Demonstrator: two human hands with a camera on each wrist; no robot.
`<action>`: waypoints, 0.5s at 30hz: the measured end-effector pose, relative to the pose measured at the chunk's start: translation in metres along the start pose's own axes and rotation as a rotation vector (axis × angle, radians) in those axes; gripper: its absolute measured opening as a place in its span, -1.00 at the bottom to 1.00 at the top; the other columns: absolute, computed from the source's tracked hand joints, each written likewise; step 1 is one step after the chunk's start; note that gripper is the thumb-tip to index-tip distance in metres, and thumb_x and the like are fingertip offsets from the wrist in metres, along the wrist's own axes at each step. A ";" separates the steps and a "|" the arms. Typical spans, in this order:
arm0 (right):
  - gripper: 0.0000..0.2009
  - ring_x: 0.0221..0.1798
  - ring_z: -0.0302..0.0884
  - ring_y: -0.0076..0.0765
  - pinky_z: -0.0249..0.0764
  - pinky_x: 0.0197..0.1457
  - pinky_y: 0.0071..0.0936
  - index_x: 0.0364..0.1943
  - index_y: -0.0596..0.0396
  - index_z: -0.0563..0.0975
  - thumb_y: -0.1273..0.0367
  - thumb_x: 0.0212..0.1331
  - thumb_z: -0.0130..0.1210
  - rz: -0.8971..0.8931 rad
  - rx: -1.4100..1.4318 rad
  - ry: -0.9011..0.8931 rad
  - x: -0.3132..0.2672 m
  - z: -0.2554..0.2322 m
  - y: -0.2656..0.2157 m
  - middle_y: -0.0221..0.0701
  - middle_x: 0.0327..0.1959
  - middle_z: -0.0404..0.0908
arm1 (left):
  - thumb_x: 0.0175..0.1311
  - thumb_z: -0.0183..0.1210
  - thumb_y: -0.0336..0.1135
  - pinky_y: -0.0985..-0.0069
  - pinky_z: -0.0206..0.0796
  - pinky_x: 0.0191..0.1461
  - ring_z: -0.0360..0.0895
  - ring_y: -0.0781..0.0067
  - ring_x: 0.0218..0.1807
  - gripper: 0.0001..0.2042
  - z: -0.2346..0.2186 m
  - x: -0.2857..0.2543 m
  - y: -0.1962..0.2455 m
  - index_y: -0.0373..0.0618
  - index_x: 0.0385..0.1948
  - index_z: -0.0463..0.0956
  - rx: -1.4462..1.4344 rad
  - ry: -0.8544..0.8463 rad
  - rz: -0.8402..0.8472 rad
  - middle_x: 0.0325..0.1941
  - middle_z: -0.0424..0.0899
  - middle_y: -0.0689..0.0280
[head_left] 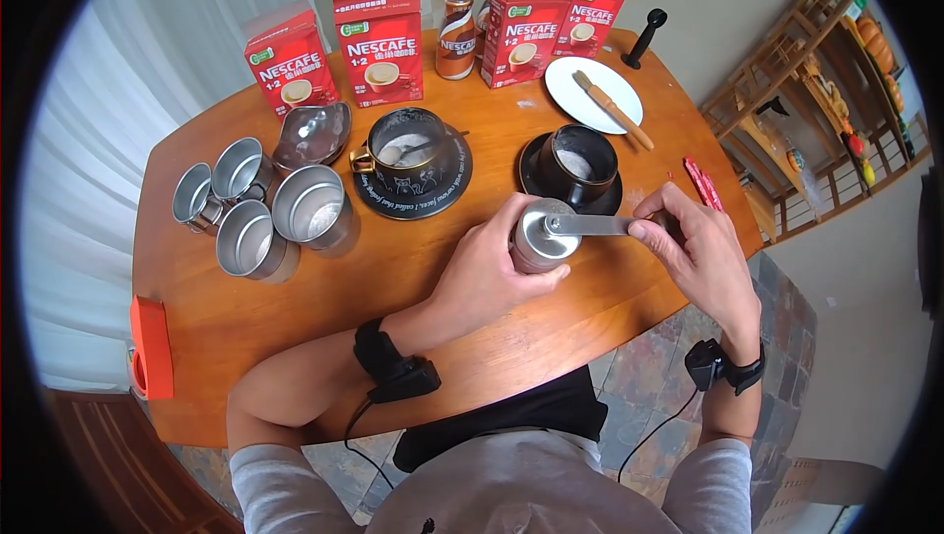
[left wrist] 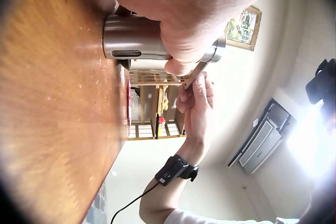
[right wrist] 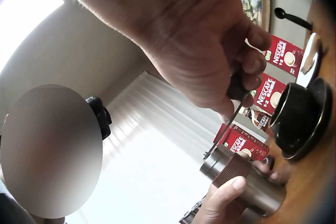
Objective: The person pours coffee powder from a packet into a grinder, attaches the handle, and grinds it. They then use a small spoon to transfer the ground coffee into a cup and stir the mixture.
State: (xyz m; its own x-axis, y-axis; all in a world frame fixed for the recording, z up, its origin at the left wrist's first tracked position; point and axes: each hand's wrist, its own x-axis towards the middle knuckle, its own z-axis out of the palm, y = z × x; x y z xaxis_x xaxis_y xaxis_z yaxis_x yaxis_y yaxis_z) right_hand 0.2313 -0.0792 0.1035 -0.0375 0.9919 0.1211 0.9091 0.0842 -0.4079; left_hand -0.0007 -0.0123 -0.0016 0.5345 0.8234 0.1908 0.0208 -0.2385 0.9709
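My left hand wraps round the body of a steel hand coffee grinder, which stands upright on the table. Out from the grinder's lid runs a flat metal crank, pointing to the right. The fingers and thumb of my right hand curl round the dark knob at the crank's end. Just beyond the grinder sits a black cup with white powder inside, on a black saucer. Farther left, a glass cup with a gold handle holds powder and a spoon on a dark, lettered saucer.
Several steel cups and a dark glass bowl stand at the left. Red Nescafe boxes and brown bottles line the back. A brush lies across a white plate, with red sachets near the right edge.
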 end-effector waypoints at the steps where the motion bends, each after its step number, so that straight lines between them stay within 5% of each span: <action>1: -0.67 -0.46 0.63 -0.06 0.43 -0.35 -0.23 -0.19 0.09 0.61 0.08 0.39 0.27 -0.003 -0.006 0.001 0.000 0.000 0.000 -0.20 -0.49 0.67 | 0.13 0.52 -0.37 0.44 0.48 0.13 0.64 0.50 -0.01 -0.50 0.000 0.000 0.000 -0.18 0.08 0.47 0.002 0.002 0.003 -0.06 0.68 0.23; 15: -0.68 -0.41 0.66 0.01 0.47 -0.31 -0.18 -0.18 0.10 0.61 0.10 0.43 0.23 0.016 0.011 0.008 0.000 0.006 -0.001 -0.18 -0.46 0.70 | 0.12 0.52 -0.35 0.43 0.48 0.12 0.63 0.50 -0.03 -0.49 0.000 0.000 -0.001 -0.18 0.08 0.48 0.018 0.009 0.024 -0.07 0.68 0.24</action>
State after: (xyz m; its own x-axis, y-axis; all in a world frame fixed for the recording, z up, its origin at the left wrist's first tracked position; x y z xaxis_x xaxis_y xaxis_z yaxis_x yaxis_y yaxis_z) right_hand 0.2286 -0.0790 0.0987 -0.0195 0.9924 0.1215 0.9051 0.0691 -0.4196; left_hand -0.0006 -0.0118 -0.0024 0.5277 0.8217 0.2152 0.0234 -0.2673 0.9633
